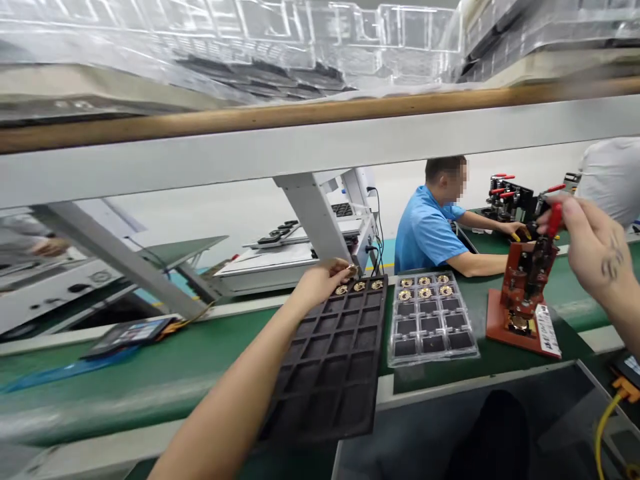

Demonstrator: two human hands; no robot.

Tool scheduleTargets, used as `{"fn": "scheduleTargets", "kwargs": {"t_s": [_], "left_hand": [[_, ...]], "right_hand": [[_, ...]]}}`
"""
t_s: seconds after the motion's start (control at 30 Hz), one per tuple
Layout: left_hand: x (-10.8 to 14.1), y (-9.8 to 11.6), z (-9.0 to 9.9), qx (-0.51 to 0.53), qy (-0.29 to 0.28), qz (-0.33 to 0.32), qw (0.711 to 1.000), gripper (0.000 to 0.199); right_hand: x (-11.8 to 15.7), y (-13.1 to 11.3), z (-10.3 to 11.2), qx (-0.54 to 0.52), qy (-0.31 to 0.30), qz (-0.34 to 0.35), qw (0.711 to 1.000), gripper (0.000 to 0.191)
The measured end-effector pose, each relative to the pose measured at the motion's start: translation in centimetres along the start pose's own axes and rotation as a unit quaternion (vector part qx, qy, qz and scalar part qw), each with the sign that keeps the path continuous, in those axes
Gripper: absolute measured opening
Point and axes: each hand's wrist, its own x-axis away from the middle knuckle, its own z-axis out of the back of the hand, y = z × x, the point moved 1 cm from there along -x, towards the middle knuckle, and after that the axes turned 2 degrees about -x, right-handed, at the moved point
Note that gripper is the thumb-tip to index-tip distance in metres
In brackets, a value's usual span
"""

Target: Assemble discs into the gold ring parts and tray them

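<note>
My left hand (pixel 321 281) reaches over the far end of a black compartment tray (pixel 345 377). Its fingers pinch a small round gold-coloured part (pixel 353 270), partly covered by the fingertips. Just below it, three similar gold parts (pixel 359 287) lie in the tray's compartments. My right hand (pixel 593 243) is closed around the red handle (pixel 555 220) of a toggle clamp fixture (pixel 496 323) with a reddish-brown base. Another round gold-and-dark part (pixel 520 324) sits at the bottom of this fixture, under the clamp. Between tray and fixture lies a clear plastic tray (pixel 434 362) holding several gold parts in its far rows.
A grey beam (pixel 250 157) with a shelf of clear trays (pixel 350 40) crosses overhead. Beyond the green conveyor (pixel 165 380), a co-worker in a blue shirt (pixel 425 230) works beside red-handled clamps (pixel 507 193). A dark panel (pixel 425 427) is in front; a tablet-like device (pixel 130 335) lies left.
</note>
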Motion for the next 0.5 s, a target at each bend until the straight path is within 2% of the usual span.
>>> {"fn": "scheduleTargets", "kwargs": {"t_s": [0.1,0.2,0.33,0.43,0.5], "left_hand": [[0.0,-4.8,1.4,-0.065,0.013,0.05,0.997,0.045],[-0.6,-8.9,2.2,-0.115,0.008,0.096,0.989,0.039],[-2.1,-12.2,1.9,-0.18,-0.013,0.13,0.975,0.03],[-2.7,-13.3,0.4,-0.207,-0.032,0.126,0.97,0.031],[-2.7,-13.6,-0.8,-0.218,-0.042,0.121,0.968,0.032]], "right_hand": [[5.9,0.5,0.9,0.057,0.048,0.063,0.995,0.041],[10.4,2.4,0.6,0.044,0.009,0.127,0.991,0.026],[11.8,3.7,0.2,0.039,-0.056,0.117,0.991,0.038],[12.0,3.5,0.8,0.064,-0.093,0.106,0.988,0.049],[13.2,3.7,1.8,0.073,-0.103,0.088,0.988,0.057]]}}
